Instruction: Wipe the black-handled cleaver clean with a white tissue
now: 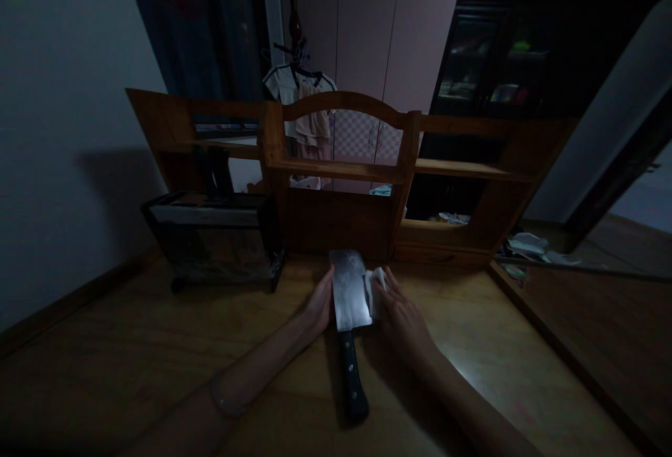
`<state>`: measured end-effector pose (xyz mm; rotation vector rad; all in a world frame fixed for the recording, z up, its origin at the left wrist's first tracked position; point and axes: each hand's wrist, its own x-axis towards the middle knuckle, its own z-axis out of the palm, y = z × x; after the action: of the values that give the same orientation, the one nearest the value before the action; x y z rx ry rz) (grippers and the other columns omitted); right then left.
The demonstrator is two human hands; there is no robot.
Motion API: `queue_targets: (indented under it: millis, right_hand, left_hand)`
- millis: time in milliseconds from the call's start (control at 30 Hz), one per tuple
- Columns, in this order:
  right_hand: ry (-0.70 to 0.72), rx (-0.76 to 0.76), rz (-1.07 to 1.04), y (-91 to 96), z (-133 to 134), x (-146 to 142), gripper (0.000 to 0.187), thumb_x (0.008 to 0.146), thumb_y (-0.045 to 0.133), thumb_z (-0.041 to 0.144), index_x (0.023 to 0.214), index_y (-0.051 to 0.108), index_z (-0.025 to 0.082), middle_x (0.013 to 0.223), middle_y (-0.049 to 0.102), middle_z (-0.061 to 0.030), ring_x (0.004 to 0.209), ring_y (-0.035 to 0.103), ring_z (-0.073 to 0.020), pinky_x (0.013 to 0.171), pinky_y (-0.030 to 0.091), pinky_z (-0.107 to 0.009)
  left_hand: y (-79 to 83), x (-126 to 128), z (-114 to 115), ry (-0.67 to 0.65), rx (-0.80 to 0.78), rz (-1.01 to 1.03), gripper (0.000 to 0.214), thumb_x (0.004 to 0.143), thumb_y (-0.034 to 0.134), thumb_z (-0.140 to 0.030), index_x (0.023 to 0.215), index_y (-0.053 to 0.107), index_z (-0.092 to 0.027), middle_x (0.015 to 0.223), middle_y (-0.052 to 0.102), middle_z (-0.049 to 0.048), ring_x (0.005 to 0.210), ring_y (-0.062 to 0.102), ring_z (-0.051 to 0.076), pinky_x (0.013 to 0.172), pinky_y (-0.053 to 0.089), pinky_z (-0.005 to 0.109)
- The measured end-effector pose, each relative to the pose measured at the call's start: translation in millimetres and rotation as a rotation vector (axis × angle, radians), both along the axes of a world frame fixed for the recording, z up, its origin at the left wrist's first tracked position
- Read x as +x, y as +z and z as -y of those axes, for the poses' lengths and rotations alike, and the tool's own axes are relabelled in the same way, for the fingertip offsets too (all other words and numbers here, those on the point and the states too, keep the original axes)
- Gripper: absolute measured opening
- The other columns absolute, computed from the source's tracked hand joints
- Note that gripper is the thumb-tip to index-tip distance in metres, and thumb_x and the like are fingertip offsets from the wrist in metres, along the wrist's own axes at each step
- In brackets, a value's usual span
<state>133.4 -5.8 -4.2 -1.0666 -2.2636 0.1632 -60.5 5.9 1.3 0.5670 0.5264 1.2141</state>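
Note:
A cleaver (348,290) with a broad shiny blade and a black riveted handle (353,380) is in front of me, its handle pointing toward me. My left hand (321,303) grips the blade from its left edge, the fingers partly hidden behind it. On the other side, my right hand (400,313) pinches a crumpled white tissue or cloth (374,287) against the blade's right edge. No hand is on the handle. The wooden tabletop (294,401) lies beneath both arms.
At the left on the table stands a black box-like rack (220,247) with dark upright shapes on top. A wooden shelf unit (336,222) runs along the table's back edge. Behind it are pink cabinet doors (362,44) and hanging clothes (309,103). A raised edge (556,345) borders the right side.

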Motion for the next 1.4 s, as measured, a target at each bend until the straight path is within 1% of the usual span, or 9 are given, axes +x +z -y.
queue_targets:
  millis: [100,200,333,433,500,667,833,1133,1400]
  right_hand:
    - [0.057,0.015,-0.103,6.6,2.2,-0.4,0.069,0.084,0.037,-0.001,0.150,0.032,0.019,0.159,0.023,-0.0056,0.148,0.009,-0.0206,0.118,0.027,-0.047]
    - [0.109,-0.001,-0.140,13.7,7.0,-3.5,0.068,0.088,0.035,0.001,0.152,0.027,0.024,0.160,0.021,-0.0013,0.148,0.007,-0.0195,0.119,0.025,-0.047]
    - [0.154,-0.031,-0.118,14.8,10.3,-7.5,0.062,0.094,0.035,0.007,0.152,0.025,0.025,0.159,0.021,-0.0010,0.149,0.004,-0.0196,0.120,0.022,-0.047]
    - [0.152,-0.041,-0.082,11.6,10.1,-9.0,0.061,0.095,0.036,0.011,0.153,0.022,0.025,0.160,0.019,-0.0010,0.149,0.003,-0.0202,0.120,0.022,-0.047]
    - [0.141,-0.040,-0.058,10.4,9.9,-9.6,0.062,0.096,0.037,0.013,0.154,0.018,0.026,0.161,0.015,-0.0005,0.149,0.003,-0.0206,0.120,0.021,-0.047]
    - [0.155,-0.050,-0.007,10.6,7.2,-9.3,0.061,0.098,0.035,0.018,0.154,0.014,0.026,0.161,0.013,-0.0004,0.149,0.002,-0.0210,0.120,0.020,-0.047]
    - [0.106,-0.096,0.027,6.1,-1.1,-3.4,0.055,0.101,0.033,0.026,0.154,0.020,0.023,0.160,0.018,-0.0036,0.148,0.005,-0.0216,0.119,0.023,-0.048]
    - [0.002,-0.094,0.038,1.9,-6.8,2.1,0.054,0.101,0.032,0.027,0.153,0.023,0.019,0.159,0.019,-0.0077,0.148,0.008,-0.0222,0.118,0.027,-0.046]
    - [-0.138,-0.032,0.051,-7.7,-9.6,6.3,0.055,0.096,0.038,0.019,0.150,0.031,0.012,0.154,0.034,-0.0138,0.147,0.014,-0.0254,0.115,0.034,-0.047]
  left_hand:
    - [5.3,2.1,5.5,-0.022,0.085,-0.040,0.050,0.097,0.046,-0.045,0.127,0.060,-0.008,0.128,0.064,0.0123,0.126,0.053,0.028,0.112,0.033,0.038]
    - [6.5,4.2,10.1,-0.071,0.100,-0.083,0.049,0.095,0.050,-0.046,0.127,0.060,-0.010,0.128,0.064,0.0103,0.127,0.051,0.026,0.112,0.031,0.034]
    - [0.6,5.8,14.2,-0.109,0.077,-0.146,0.041,0.088,0.062,-0.030,0.126,0.059,-0.015,0.121,0.067,0.0083,0.114,0.060,0.023,0.103,0.040,0.033]
    - [-5.5,7.1,16.9,-0.184,0.095,-0.223,0.052,0.079,0.066,-0.019,0.129,0.055,-0.019,0.114,0.069,0.0068,0.100,0.065,0.022,0.089,0.047,0.031]
    - [-8.7,8.0,18.3,-0.240,0.122,-0.294,0.058,0.075,0.068,-0.017,0.131,0.052,-0.019,0.112,0.069,0.0073,0.098,0.065,0.023,0.084,0.047,0.031]
    - [-10.5,8.1,19.4,-0.310,0.272,-0.371,0.080,0.070,0.076,-0.015,0.141,0.040,-0.020,0.126,0.061,0.0098,0.117,0.057,0.026,0.098,0.042,0.036]
    - [-6.3,5.4,19.5,-0.338,0.393,-0.445,0.096,0.065,0.079,-0.009,0.147,0.031,-0.023,0.138,0.052,0.0098,0.126,0.049,0.029,0.103,0.038,0.040]
    - [-3.2,4.9,22.1,-0.350,0.424,-0.452,0.095,0.067,0.076,-0.009,0.149,0.030,-0.026,0.146,0.044,0.0088,0.128,0.046,0.030,0.103,0.039,0.041]
    - [-5.8,5.5,21.9,-0.340,0.390,-0.489,0.087,0.066,0.076,-0.011,0.144,0.038,-0.023,0.139,0.052,0.0097,0.123,0.050,0.031,0.099,0.042,0.041]
